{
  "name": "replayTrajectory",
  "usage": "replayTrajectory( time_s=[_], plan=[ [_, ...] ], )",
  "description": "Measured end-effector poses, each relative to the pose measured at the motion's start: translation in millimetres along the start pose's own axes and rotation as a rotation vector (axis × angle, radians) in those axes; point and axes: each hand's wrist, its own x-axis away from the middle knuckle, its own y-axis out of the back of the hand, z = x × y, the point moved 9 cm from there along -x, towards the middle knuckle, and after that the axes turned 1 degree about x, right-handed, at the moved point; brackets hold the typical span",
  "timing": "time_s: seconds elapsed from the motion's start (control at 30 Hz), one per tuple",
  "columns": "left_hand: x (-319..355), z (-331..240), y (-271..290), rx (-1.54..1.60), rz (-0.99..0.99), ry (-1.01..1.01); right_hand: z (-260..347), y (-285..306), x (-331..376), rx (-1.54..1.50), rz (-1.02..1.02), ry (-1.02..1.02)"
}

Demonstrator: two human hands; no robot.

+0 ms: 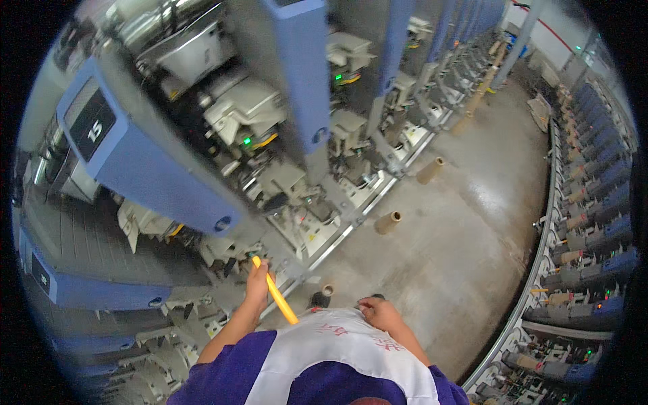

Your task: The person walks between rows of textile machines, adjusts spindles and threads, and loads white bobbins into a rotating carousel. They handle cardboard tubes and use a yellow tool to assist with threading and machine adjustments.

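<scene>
1. Left hand [256,290]: raised ahead of the body, beside the near end of the machine row. Its fingers are closed around a yellow rod [280,299].
2. Yellow rod: located in the left hand. The upper end projects just past the fingers; the longer lower part slants down and right, toward the body, and its end overlaps the edge of the white apron [331,341] in this view.
3. Right hand [381,314]: positioned in front of the waist, at the upper edge of the apron as seen from above. Its fingers are bent inward; whether they grip anything, or touch the cloth, cannot be told.
4. Left machine row: tall blue panels [162,175] separate units with pale housings [246,108]. Small green lights [247,141] show on several units. A metal rail [358,223] runs along the base.
5. Floor [466,216]: grey. One brown tube [387,223] appears to stand on end near the rail, with a second tube [430,171] farther along. A third tube [328,290] is beside a dark shoe [318,300].
6. Right machine row [580,236]: lies across the aisle, well apart from both hands.
</scene>
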Motion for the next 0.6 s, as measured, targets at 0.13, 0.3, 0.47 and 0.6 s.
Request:
replayTrajectory(
  time_s=[0.13, 0.3, 0.47, 0.6],
  plan=[
    [27.9, 41.9, -115.0, -0.043, 0.24, 0.253, -48.7, 46.2, 7.6, 0.12, -0.051, -0.014],
    [97.7, 109.0, -258.1, -0.435, 0.84, 0.5, -136.2, 125.7, 49.9, 0.004, -0.201, -0.12],
    [131.3, 74.8, -359.4, -0.981, 1.375, 0.291, -215.5, 200.5, 106.0, -0.016, -0.348, -0.262],
    [138.1, 76.4, -412.1, -1.446, 1.666, 0.332, -266.4, 231.1, 128.6, -0.166, -0.387, -0.365]
  ],
)
